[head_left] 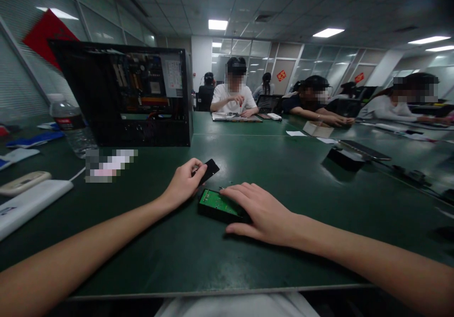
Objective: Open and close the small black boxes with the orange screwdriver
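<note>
The left hand pinches a flat black panel just beyond the green circuit board, which sits in an open black case on the desk. The right hand covers the case's right end; its grip cannot be told. A slack pinch could drop the panel onto exposed components; uneven pressure might skid the case. Room to move extends toward the near edge; the computer tower limits the far left.
</note>
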Demonstrator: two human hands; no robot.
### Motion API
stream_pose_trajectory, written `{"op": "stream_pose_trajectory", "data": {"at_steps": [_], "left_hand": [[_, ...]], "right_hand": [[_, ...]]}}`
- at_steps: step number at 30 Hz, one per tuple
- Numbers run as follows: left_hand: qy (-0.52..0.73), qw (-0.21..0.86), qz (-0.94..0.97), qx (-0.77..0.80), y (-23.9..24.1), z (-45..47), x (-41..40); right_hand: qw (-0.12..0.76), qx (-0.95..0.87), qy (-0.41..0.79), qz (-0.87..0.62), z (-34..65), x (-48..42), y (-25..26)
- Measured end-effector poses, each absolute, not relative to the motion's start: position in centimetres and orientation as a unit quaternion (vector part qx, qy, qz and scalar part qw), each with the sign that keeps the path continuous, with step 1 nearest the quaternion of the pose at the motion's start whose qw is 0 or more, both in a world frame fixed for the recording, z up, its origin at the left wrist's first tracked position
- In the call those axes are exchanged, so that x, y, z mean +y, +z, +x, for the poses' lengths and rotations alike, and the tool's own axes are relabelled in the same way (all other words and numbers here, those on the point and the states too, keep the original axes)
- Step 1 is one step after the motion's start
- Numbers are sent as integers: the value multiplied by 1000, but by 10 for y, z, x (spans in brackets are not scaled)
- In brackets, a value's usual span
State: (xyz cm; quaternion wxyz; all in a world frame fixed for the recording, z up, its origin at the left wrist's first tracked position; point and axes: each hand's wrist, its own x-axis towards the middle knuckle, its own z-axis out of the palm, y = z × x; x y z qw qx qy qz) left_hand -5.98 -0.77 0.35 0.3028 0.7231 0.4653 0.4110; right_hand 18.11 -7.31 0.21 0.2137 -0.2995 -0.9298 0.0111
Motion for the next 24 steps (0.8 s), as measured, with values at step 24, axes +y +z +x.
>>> {"op": "stream_pose_trajectory", "data": {"at_steps": [24], "left_hand": [[390, 390, 736, 392, 4, -50, -20]], "right_hand": [[253, -922, -5, -292, 170, -83, 8]]}}
